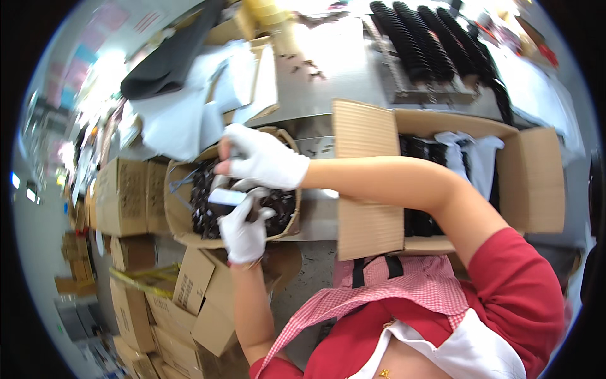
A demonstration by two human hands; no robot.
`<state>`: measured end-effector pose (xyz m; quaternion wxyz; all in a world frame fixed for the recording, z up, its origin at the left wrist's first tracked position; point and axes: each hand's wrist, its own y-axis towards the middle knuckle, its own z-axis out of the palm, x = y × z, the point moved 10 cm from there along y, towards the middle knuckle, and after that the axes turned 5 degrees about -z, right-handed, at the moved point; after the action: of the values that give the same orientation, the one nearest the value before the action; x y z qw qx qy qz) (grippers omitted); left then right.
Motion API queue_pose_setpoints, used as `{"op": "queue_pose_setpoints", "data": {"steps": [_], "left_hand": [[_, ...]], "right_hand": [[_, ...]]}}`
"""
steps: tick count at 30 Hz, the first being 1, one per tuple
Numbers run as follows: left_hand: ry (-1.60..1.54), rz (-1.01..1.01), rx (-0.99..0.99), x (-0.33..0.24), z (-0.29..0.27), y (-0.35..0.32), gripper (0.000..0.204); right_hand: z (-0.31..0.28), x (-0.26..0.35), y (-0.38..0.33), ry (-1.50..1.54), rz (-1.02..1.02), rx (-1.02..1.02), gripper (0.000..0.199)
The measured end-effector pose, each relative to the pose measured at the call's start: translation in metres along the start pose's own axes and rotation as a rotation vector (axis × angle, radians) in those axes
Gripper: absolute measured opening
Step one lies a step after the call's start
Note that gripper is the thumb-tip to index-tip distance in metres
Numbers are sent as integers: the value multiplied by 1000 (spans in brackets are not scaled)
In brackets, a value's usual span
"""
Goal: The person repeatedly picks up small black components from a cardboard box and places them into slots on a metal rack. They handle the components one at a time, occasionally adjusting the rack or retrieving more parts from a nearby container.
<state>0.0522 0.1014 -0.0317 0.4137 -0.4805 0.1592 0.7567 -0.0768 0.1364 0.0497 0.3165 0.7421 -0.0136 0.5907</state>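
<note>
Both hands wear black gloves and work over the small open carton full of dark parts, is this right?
Not quite. The head view shows white gloves on the left hand and the right hand, not black ones. The rest holds: both hands work over the small open carton full of dark parts.

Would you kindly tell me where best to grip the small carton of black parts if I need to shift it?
Probably by its two outer side walls, from above: the carton is open-topped, full of black parts, and both gloved hands, left hand and right hand, occupy its middle.
</note>
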Motion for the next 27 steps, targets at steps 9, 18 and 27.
{"op": "queue_pose_setpoints", "data": {"steps": [9, 18, 27], "left_hand": [[215, -74, 10, -10, 13, -30, 36], [1043, -247, 709, 53, 255, -16, 81], [1742, -236, 1214, 178, 316, 15, 65]], "right_hand": [[-28, 66, -37, -385, -239, 315, 24], [-163, 97, -159, -504, -159, 73, 14], [-376, -46, -301, -829, 305, -449, 10]]}}
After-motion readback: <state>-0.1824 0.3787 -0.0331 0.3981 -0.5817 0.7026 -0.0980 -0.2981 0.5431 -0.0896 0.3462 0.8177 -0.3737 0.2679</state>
